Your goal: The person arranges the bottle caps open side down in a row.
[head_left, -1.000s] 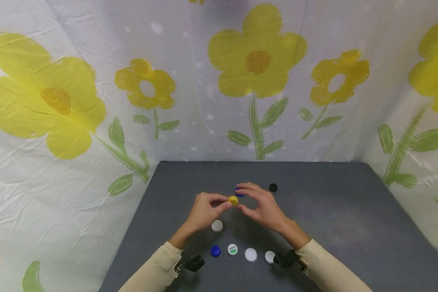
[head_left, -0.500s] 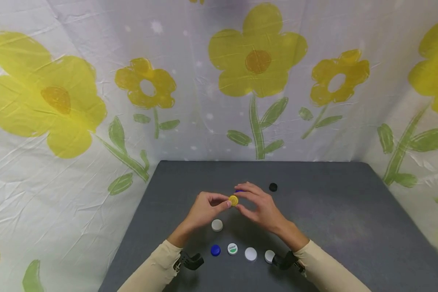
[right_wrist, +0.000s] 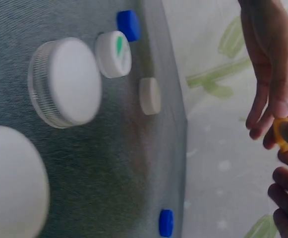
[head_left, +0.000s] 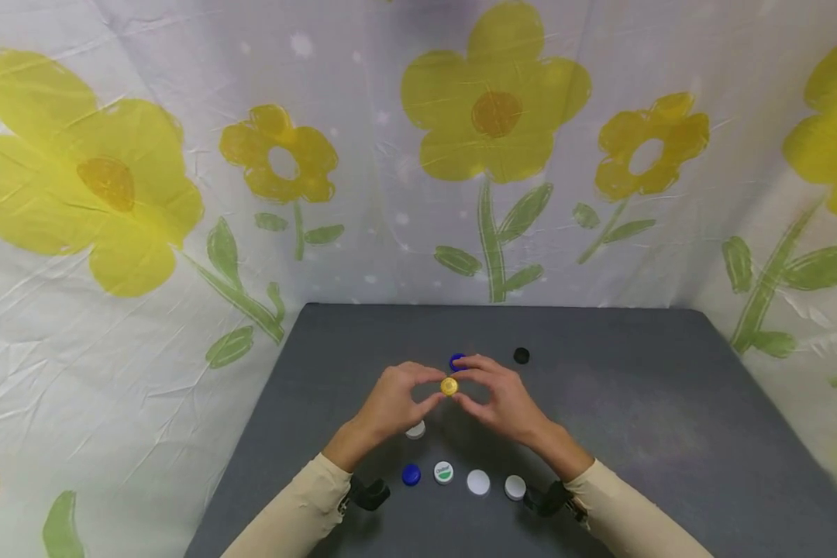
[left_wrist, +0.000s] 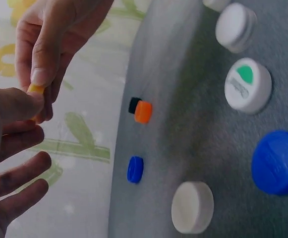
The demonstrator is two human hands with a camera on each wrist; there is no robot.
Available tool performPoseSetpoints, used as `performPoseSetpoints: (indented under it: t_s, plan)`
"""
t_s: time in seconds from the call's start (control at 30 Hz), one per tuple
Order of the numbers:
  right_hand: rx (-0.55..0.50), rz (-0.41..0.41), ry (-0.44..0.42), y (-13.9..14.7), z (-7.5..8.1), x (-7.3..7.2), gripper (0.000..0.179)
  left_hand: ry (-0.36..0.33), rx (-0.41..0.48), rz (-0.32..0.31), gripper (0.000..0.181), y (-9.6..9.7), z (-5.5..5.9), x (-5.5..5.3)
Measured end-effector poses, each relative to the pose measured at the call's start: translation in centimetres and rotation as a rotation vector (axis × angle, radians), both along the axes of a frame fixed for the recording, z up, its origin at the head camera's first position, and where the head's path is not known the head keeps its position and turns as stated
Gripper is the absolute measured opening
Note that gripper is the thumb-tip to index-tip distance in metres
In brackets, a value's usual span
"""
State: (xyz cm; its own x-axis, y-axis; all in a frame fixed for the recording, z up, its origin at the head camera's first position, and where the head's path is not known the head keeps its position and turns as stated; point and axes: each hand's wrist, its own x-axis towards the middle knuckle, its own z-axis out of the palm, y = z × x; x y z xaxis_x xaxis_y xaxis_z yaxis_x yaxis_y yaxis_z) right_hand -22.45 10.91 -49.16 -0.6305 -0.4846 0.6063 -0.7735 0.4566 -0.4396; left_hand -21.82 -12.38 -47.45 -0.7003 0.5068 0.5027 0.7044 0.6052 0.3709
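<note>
A small yellow bottle cap (head_left: 449,386) is held up above the dark table, between the fingertips of both hands. My left hand (head_left: 390,399) pinches it from the left with thumb and forefinger. From the other side, my right hand (head_left: 495,394) pinches it the same way. In the left wrist view the cap (left_wrist: 35,89) is mostly covered by the thumbs. The remaining left fingers (left_wrist: 22,173) are spread apart. In the right wrist view the cap's yellow edge (right_wrist: 281,133) shows between the two hands.
A blue cap (head_left: 457,361) and a black cap (head_left: 521,356) lie farther back; an orange cap (left_wrist: 143,112) shows beside the black one. Nearer are a white cap (head_left: 415,430), another blue cap (head_left: 411,474), a green-marked white cap (head_left: 443,473) and two white caps (head_left: 478,483).
The yellow cap has turned so its round face points toward the head camera. The left fingertips have shifted to its side, and the right fingertips have closed in on it.
</note>
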Motion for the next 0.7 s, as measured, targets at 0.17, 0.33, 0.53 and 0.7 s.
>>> performPoseSetpoints:
  t_s: [0.17, 0.33, 0.53, 0.7]
  plan:
    - [0.129, -0.016, -0.037, -0.2, -1.1, 0.3, 0.028, -0.016, -0.199, 0.012, 0.023, 0.0, -0.7, 0.0]
    - [0.232, -0.022, -0.068, -0.6, -1.9, 0.5, 0.027, -0.032, -0.313, 0.005, 0.020, 0.2, -1.8, 0.0]
    - [0.314, -0.029, -0.090, -1.1, -2.7, 0.7, 0.025, -0.026, -0.409, 0.001, 0.013, 0.4, -2.7, 0.0]
    - [0.311, -0.009, -0.104, -1.3, -3.4, 0.8, 0.020, -0.026, -0.492, 0.013, 0.009, 0.7, -3.6, -0.1]
